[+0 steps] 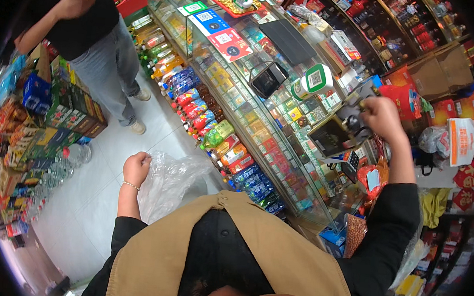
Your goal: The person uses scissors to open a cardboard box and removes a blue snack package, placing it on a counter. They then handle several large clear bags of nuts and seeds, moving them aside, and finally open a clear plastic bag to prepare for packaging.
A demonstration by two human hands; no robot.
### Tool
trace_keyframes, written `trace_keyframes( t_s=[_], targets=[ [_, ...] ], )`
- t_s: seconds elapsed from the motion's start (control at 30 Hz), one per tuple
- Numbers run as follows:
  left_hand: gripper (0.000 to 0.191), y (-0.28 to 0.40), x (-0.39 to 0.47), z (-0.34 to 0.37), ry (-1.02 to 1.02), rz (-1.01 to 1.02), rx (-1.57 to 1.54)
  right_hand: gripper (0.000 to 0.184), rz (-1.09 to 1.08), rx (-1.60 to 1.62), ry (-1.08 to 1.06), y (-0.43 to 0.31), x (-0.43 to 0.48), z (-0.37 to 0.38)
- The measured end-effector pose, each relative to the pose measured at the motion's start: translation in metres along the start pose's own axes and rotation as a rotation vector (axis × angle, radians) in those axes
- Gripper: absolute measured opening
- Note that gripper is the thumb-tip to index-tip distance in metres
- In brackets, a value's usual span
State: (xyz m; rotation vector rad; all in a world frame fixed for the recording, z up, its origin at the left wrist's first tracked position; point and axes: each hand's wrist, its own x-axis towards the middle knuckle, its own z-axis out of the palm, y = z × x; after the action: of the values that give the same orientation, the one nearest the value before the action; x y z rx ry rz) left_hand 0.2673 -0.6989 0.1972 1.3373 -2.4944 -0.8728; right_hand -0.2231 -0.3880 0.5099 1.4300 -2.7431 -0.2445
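Note:
My left hand, with a beaded bracelet at the wrist, pinches the edge of a clear plastic bag. The thin bag hangs loosely over the tiled floor in front of my body. My right hand is curled above the far end of the glass display counter, beside a cluster of dark objects. Whether its fingers grip anything there is hidden. Close to that hand lie a black box with a gold edge and a calculator.
Bottled drinks line the counter's foot. On the glass stand a QR-code speaker, a black phone-like device and a dark folder-like case. A person in jeans stands at left, near stacked cartons and large water bottles.

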Motion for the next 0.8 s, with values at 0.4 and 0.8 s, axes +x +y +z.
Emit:
trace_keyframes(
  t_s=[0.4,0.8],
  targets=[
    [0.015,-0.049,0.041,-0.027,0.177,-0.052,0.008,0.026,0.169,0.207,0.067,-0.123,0.261,0.029],
    [0.02,-0.063,0.005,-0.038,0.324,-0.217,-0.286,0.04,0.471,0.248,0.094,-0.176,0.39,0.119]
  ],
)
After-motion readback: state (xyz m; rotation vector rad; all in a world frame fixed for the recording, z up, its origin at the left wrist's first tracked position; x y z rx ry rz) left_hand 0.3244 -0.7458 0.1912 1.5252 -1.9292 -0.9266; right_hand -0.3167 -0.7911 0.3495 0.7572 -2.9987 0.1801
